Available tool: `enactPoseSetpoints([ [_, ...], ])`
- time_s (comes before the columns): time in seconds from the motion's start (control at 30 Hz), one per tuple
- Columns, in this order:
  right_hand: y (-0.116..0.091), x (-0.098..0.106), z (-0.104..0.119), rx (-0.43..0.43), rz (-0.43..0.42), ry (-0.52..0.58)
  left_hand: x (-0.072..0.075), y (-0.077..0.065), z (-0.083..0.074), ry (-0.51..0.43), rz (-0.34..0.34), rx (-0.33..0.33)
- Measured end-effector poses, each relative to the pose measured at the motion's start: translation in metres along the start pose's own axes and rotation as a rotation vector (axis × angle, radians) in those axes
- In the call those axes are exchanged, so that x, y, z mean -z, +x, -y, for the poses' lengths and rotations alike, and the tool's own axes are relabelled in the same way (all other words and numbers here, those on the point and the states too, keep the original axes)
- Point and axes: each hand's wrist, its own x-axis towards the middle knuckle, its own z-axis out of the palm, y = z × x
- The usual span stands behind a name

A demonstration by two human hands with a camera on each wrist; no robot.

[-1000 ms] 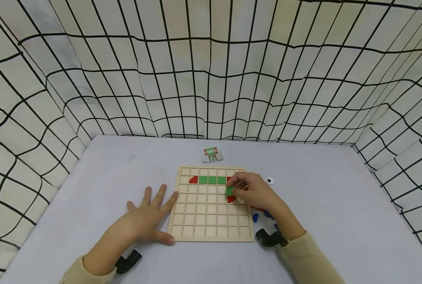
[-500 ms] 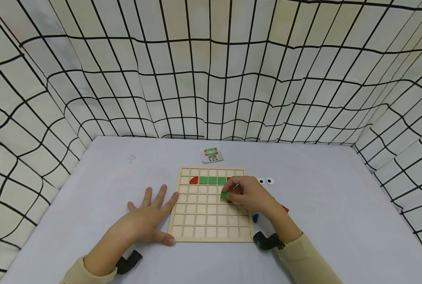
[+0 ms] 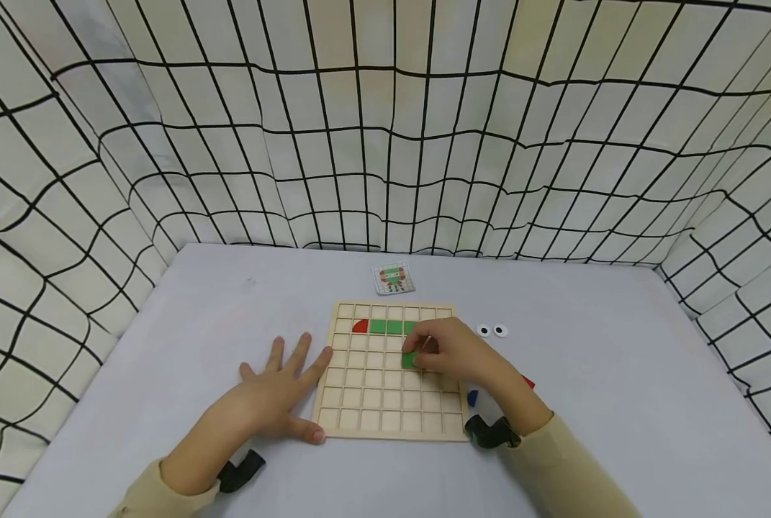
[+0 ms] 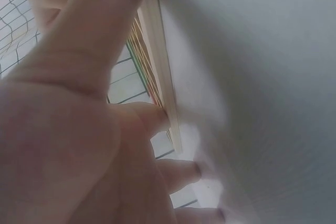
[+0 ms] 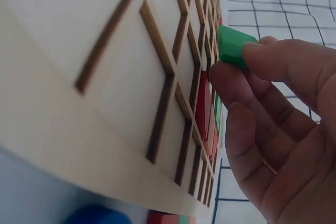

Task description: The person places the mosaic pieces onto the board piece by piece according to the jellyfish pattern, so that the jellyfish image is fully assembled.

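A wooden grid board (image 3: 391, 434) lies on the table, with a red quarter-round tile (image 3: 361, 326) and a row of green square tiles (image 3: 394, 327) in its upper part. My right hand (image 3: 456, 352) pinches a green square tile (image 5: 234, 45) between thumb and fingers, over the board's right-centre cells. In the right wrist view, red tiles (image 5: 202, 103) sit in the grid under that hand, which hides them in the head view. My left hand (image 3: 262, 403) is spread at the board's left edge. Its thumb touches the front corner; fingertips meet the side.
A small pattern card (image 3: 394, 278) lies behind the board. Two eye discs (image 3: 492, 331) lie to the right. A blue piece (image 3: 473, 398) and a red piece (image 3: 529, 382) show beside my right forearm, which partly covers that spot. Black netting (image 3: 391, 133) surrounds the table.
My right hand has shifted slightly left and nearer with the green tile, from over a red tile to the neighbouring cell. A second eye disc has come into view. My left hand stays put.
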Motion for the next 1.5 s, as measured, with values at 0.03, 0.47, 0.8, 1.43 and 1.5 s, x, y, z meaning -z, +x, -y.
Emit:
enactPoseSetpoints([
  [0.03,0.002,0.0,0.002,0.007,0.016,-0.026,0.0,0.0,0.0,-0.001,0.0,-0.002],
  [0.47,0.02,0.002,0.011,0.01,0.101,-0.237,0.002,-0.001,-0.002,-0.007,-0.009,-0.008],
  [0.8,0.02,0.006,0.009,-0.033,0.092,-0.373,0.004,-0.001,-0.003,-0.005,-0.005,-0.006],
  [1.43,0.021,0.003,0.001,-0.042,0.09,-0.333,0.002,-0.001,-0.002,-0.007,-0.009,-0.011],
  [1.5,0.019,0.004,0.001,-0.04,0.077,-0.318,0.002,0.0,-0.002,-0.005,-0.01,-0.013],
])
